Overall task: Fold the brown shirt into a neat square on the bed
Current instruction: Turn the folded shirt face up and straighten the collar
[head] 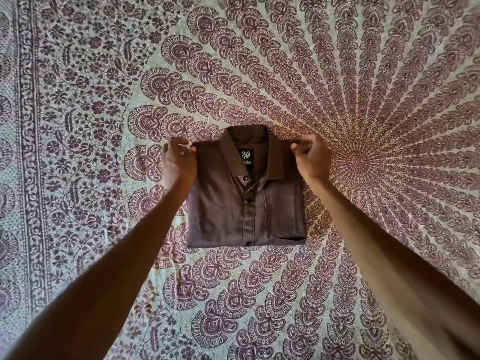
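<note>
The shirt (244, 203) lay folded, collar up, on the bed (78, 126) — already nearly square; the left hand (178, 162) and right hand (313, 158) pinched its far corners, fingers curled onto the cloth. To finish well, both corners probably wanted an even, gentle outward tug — smoothing the shoulders without shifting the layers beneath.

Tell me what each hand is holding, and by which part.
Both hold the brown shirt: the left hand pinches its upper left corner, the right hand its upper right corner.
</note>
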Available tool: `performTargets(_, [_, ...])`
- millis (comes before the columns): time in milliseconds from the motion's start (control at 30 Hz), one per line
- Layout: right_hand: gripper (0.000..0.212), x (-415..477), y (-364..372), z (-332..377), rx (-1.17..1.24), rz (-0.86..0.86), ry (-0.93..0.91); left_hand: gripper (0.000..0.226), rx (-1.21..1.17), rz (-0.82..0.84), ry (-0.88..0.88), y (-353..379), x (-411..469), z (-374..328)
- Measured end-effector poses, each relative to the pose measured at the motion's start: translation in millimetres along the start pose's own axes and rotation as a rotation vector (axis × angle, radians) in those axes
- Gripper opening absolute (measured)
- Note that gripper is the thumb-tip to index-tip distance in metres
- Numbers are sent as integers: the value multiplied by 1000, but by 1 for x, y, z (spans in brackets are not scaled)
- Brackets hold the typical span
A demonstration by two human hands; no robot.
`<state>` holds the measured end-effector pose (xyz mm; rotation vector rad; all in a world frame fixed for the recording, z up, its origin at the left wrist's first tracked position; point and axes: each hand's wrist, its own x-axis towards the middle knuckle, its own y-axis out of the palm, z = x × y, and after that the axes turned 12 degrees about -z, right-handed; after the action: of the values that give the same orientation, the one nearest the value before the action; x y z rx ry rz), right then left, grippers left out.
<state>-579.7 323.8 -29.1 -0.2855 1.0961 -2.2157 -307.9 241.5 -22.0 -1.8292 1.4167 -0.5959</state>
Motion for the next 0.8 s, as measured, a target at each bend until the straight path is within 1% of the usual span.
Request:
performTargets(67, [27,-11,-2,-3,-29,-109,-153,26,63,-93,163,-4,-18,-3])
performTargets(100, [28,-19,-3,-5,-43,-166,-235,28,94,-101,272,-4,-29,-3])
performTargets(133, [31,-27,-3,-8,-57,-203,-306,32,110,-74,388,-3,-41,-2])
performTargets(167, [36,-36,-2,-12,-75,-198,-367,37,121,-17,495,-1,-55,0])
performTargets(200, [42,-43,1,-16,-107,-147,-424,43,139,51,574,3,-67,4])
performTargets(233, [49,-49,5,-20,-166,-59,-476,50,165,125,610,7,-78,10])
performTargets(267, [56,-54,10,-24,-245,34,-517,56,195,174,607,13,-84,18])
performTargets(333, [64,-58,20,-28,-388,161,-560,62,251,192,566,20,-86,35])
performTargets(400, [66,-56,26,-27,-458,208,-566,63,311,186,558,21,-79,44])
performTargets(467, [66,-54,26,-24,-465,219,-562,62,333,192,566,22,-76,46])
performTargets(533, [66,-55,22,-22,-457,177,-535,61,306,178,547,20,-78,40])
performTargets(600, [65,-60,14,-22,-444,100,-463,58,245,145,504,17,-80,35])
performTargets(667, [60,-67,6,-26,-420,48,-425,54,213,110,489,12,-81,34])
performTargets(733, [48,-76,0,-31,-396,-5,-441,48,201,78,543,7,-83,34])
performTargets(800, [31,-86,-8,-30,-352,-119,-465,31,188,46,667,2,-87,30])
